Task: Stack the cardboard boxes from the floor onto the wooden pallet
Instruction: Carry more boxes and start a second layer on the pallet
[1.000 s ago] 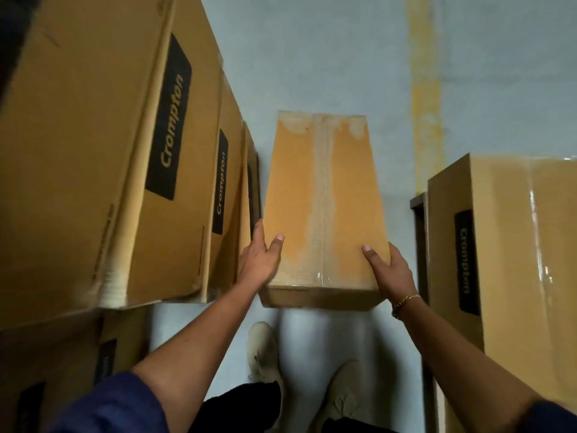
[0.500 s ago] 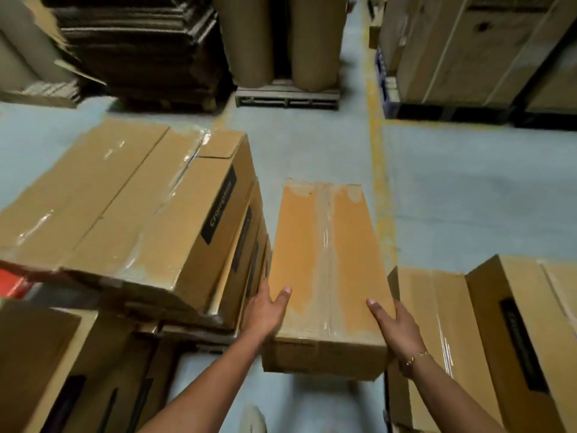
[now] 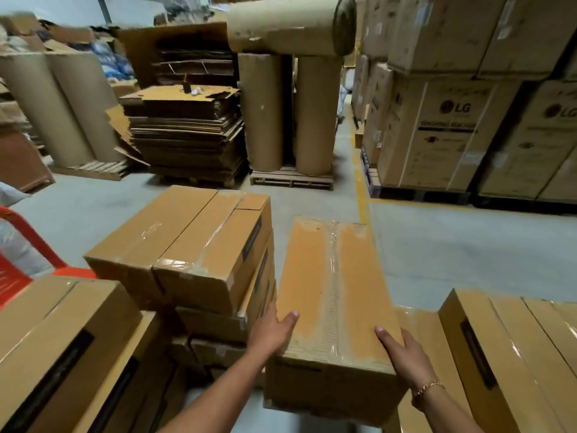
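Clasping long box [image 3: 331, 292] between left hand [image 3: 270, 334] and right hand [image 3: 404, 354], fingers [image 3: 288, 318] curled round it, stacked boxes [image 3: 199, 260] flanking

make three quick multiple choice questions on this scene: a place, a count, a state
1. Where is the stack of boxes relative to the held box? A) on its left B) on its right C) on top of it
2. How many upright rolls support the lying roll? A) one B) two C) four
3. The held box's top is: A) flaps open B) taped shut C) crushed
Answers: 1 A, the stack sits beside its left edge; 2 B, two stand under it on the pallet; 3 B, clear tape runs along its seam.
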A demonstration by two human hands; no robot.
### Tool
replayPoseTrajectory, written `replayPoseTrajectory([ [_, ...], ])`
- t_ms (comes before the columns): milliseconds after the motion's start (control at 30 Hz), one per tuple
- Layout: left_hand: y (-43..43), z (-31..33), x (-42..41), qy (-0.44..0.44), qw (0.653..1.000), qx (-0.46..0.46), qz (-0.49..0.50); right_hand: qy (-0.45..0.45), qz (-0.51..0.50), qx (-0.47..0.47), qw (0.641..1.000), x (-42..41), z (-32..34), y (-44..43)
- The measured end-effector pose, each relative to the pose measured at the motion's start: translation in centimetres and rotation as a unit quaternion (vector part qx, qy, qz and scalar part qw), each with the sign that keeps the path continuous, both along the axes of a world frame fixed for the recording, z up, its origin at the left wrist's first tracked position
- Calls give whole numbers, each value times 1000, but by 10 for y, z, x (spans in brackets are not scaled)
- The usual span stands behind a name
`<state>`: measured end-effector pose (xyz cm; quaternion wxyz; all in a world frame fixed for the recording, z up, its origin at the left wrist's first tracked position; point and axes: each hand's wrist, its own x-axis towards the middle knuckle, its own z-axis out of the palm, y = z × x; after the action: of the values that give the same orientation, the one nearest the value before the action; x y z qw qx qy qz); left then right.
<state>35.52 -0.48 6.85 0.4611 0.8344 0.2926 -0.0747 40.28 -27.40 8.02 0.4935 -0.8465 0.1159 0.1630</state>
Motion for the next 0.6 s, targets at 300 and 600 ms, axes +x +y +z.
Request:
replayPoseTrajectory([
  [300, -34, 40, -140, -15, 1000, 8, 11, 14, 5, 12, 1000, -139, 40, -43],
  [600, -148, 58, -215, -47, 999, -4, -1, 13, 13, -16, 1000, -196, 37, -158],
])
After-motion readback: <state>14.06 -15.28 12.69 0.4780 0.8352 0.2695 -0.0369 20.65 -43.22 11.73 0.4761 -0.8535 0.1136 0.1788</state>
